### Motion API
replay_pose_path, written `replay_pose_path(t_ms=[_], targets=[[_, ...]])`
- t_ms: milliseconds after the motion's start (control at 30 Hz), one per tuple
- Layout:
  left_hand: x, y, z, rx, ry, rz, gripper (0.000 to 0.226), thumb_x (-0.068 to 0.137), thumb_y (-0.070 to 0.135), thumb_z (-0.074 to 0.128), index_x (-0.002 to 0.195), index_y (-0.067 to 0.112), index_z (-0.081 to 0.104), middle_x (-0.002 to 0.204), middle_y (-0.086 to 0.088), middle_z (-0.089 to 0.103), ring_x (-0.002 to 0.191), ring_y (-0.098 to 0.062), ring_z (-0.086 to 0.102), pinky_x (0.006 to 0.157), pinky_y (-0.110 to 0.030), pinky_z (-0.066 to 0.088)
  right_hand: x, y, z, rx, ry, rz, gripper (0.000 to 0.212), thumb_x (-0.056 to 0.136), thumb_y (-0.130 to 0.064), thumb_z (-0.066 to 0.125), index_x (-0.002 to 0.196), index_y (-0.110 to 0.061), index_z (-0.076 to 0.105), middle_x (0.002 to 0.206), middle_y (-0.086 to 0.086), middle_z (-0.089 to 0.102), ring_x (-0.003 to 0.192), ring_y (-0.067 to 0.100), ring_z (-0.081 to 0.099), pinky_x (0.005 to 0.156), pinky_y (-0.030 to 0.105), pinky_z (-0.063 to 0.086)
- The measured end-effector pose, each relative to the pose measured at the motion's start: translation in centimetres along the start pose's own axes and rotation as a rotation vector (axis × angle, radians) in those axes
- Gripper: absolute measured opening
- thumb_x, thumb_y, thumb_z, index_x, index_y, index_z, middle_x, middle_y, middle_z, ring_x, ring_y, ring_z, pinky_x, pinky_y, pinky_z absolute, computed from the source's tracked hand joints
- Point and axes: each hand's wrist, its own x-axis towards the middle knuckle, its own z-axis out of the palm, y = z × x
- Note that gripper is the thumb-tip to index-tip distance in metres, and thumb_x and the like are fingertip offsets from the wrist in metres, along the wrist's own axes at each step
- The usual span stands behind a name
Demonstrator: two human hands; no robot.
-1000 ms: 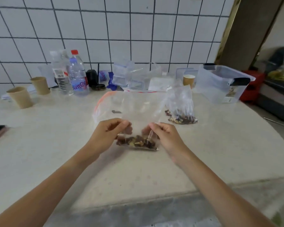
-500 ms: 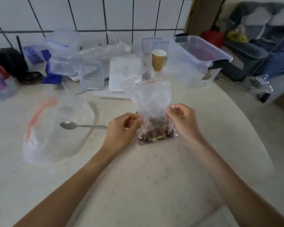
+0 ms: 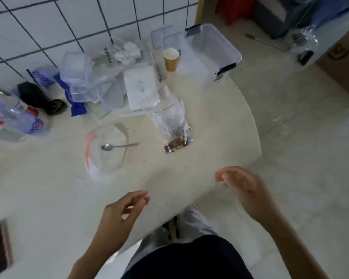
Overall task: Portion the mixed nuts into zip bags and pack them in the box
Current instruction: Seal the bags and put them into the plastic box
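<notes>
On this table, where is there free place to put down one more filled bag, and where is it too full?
Bare tabletop lies in front of the empty zip bag with the spoon, reaching the left hand. Another bare patch lies between the bag of nuts and the table's right edge, below the clear box. Along the tiled wall it is crowded with containers and bottles.

I see both my hands held above the table, empty: left hand with fingers loosely curled, right hand relaxed near the edge. A nut bag lies ahead, a spoon on an empty bag to its left, the box beyond.
</notes>
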Motion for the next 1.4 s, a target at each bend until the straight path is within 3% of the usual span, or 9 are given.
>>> replay_pose_path(t_ms=[100,200,267,467,633,700,900,1100,1400], targets=[[-0.3,-0.6,1.1,0.000,-0.064,-0.026,0.023,0.093,0.037,0.062,0.111,0.032,0.074,0.102,0.016,0.079,0.101,-0.005,0.074,0.087,-0.027,0.058,-4.2,1.8,-1.4,0.011,0.165,0.057,0.018,0.102,-0.036,0.060,0.101,-0.029,0.076,0.101,0.003,0.078,0.096,0.023,0.074,0.085,0.050,0.060],[1.2,0.0,3.2,0.082,-0.151,0.013,0.017,0.097,0.023,0.065,0.108,0.030,0.075,0.101,0.018,0.079,0.099,-0.002,0.074,0.085,-0.016,0.056,-7.3,4.6,-3.0,0.011,0.265,0.164,0.018,0.100,-0.008,0.061,0.099,-0.020,0.075,0.095,0.001,0.079,0.091,0.020,0.076,0.083,0.056,0.060],[2.1,1.0,3.8,0.117,-0.194,0.036,0.018,0.098,0.017,0.066,0.106,0.031,0.076,0.100,0.019,0.079,0.099,-0.001,0.074,0.084,-0.012,0.054,-8.0,5.6,-3.5,-0.023,0.305,0.207,0.021,0.099,-0.005,0.061,0.099,-0.021,0.074,0.093,-0.002,0.079,0.089,0.016,0.076,0.081,0.054,0.061],[8.1,6.6,11.3,0.211,-0.287,0.129,0.017,0.095,0.042,0.061,0.103,0.042,0.075,0.097,0.021,0.078,0.096,0.002,0.073,0.082,-0.015,0.054,-8.3,10.1,-11.2,-0.017,0.446,0.248,0.019,0.099,-0.003,0.061,0.101,-0.017,0.074,0.090,-0.003,0.078,0.089,0.012,0.075,0.082,0.044,0.062],[12.9,13.7,22.8,0.203,-0.273,0.158,0.014,0.100,0.028,0.063,0.101,0.034,0.076,0.095,0.017,0.079,0.093,-0.002,0.074,0.086,-0.038,0.060,-5.7,13.4,-24.2,-0.085,0.399,0.228,0.024,0.100,-0.002,0.061,0.099,-0.025,0.071,0.094,-0.008,0.077,0.089,0.004,0.074,0.080,0.022,0.058],[14.5,17.0,27.9,0.214,-0.309,0.172,0.016,0.101,0.020,0.064,0.103,0.032,0.076,0.095,0.017,0.079,0.093,-0.002,0.074,0.088,-0.038,0.060,-5.0,14.2,-30.1,-0.111,0.390,0.206,0.023,0.100,-0.004,0.061,0.100,-0.025,0.070,0.097,-0.009,0.077,0.090,-0.002,0.073,0.078,0.013,0.055],[18.2,24.8,37.2,0.200,-0.303,0.242,0.016,0.098,0.022,0.067,0.106,0.031,0.077,0.101,0.019,0.078,0.097,0.001,0.072,0.083,-0.010,0.051,-1.6,16.0,-43.4,-0.127,0.309,0.193,0.016,0.102,-0.010,0.058,0.109,-0.013,0.072,0.101,-0.006,0.076,0.094,0.004,0.073,0.083,0.026,0.059],[20.4,26.8,41.3,0.176,-0.214,0.147,0.018,0.098,0.017,0.067,0.103,0.031,0.078,0.100,0.018,0.078,0.094,-0.001,0.073,0.082,-0.012,0.053,4.0,18.0,-49.5,-0.121,0.226,0.180,0.017,0.102,-0.008,0.057,0.108,-0.012,0.072,0.099,-0.004,0.076,0.093,0.006,0.074,0.082,0.037,0.062],[29.5,29.9,47.9,0.052,-0.005,0.075,0.022,0.101,0.020,0.065,0.101,0.039,0.076,0.096,0.018,0.079,0.094,-0.001,0.073,0.082,-0.021,0.056,19.9,17.3,-56.0,-0.144,-0.010,0.049,0.018,0.100,-0.010,0.062,0.104,-0.025,0.072,0.098,-0.011,0.075,0.095,0.004,0.072,0.086,0.026,0.058]])
